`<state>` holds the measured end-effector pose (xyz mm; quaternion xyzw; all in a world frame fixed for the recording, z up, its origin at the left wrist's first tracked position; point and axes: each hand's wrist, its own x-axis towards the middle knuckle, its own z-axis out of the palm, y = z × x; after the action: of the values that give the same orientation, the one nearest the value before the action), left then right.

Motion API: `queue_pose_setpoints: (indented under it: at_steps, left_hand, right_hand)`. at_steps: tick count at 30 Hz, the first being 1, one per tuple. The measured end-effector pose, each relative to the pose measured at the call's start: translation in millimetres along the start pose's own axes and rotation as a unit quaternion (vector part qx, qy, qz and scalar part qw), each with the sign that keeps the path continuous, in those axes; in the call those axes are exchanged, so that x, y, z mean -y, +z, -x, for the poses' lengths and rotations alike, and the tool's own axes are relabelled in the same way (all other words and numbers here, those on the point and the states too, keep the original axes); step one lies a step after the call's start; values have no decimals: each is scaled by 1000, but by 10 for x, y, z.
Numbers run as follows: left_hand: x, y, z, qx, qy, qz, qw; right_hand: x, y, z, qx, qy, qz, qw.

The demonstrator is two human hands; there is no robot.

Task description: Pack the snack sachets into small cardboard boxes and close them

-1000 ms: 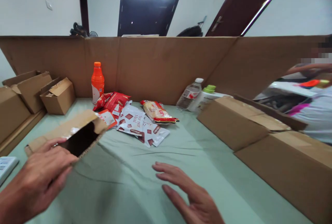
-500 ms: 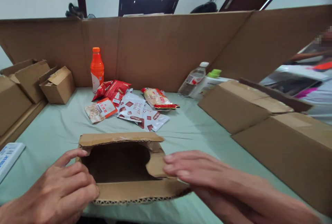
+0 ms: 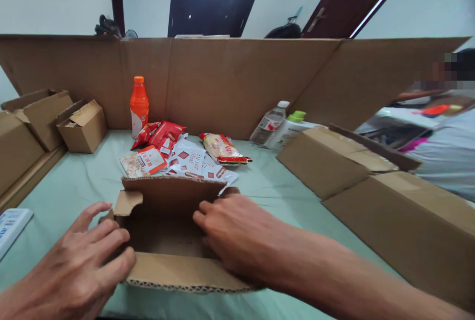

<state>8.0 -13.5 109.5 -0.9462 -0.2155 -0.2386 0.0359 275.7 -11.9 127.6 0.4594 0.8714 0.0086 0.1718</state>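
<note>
In front of me a small cardboard box (image 3: pixel 181 268) stands with its top flaps spread and a dark, bare-looking inside. My left hand (image 3: pixel 87 251) grips the box's left side, index finger raised by the small torn flap (image 3: pixel 128 203). Over the right rim, my right hand (image 3: pixel 241 233) is closed on the box's right edge, its fingertips bent inward and partly hidden. The back flap (image 3: pixel 172 191) is upright, just in front of the white and brown sachets (image 3: pixel 185 158).
Behind lie red packets (image 3: pixel 166 134), an orange-white packet (image 3: pixel 144 161) and a bread-like pack (image 3: pixel 224 149). An orange bottle (image 3: pixel 139 105) and a clear bottle (image 3: pixel 269 123) stand near the cardboard wall (image 3: pixel 230 82). Boxes (image 3: pixel 83 127) flank both sides; a person sits far right.
The back flap has swung upright, and a small left flap now shows. My right hand has moved left over the box's right rim, its fingers curling inward.
</note>
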Motion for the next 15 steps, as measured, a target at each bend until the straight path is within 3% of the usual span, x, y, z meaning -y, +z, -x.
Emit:
queue_pose_setpoints:
  at_steps: [3, 5, 8, 12, 15]
  left_hand:
    - [118, 13, 72, -2, 37, -56, 998]
    - [190, 65, 144, 3, 47, -82, 996]
    - [266, 154, 215, 1, 31, -83, 996]
    - [334, 179, 197, 25, 1, -54, 998]
    - [387, 174, 154, 73, 36, -54, 995]
  right_hand:
    - [-179, 310, 248, -143, 59, -4, 988]
    - [-266, 510, 327, -195, 77, -23, 978]
    - [-336, 672, 326, -190, 82, -104, 973]
    - [-411, 699, 266, -180, 94, -213, 956]
    - [-439, 738, 262, -181, 97, -254, 945]
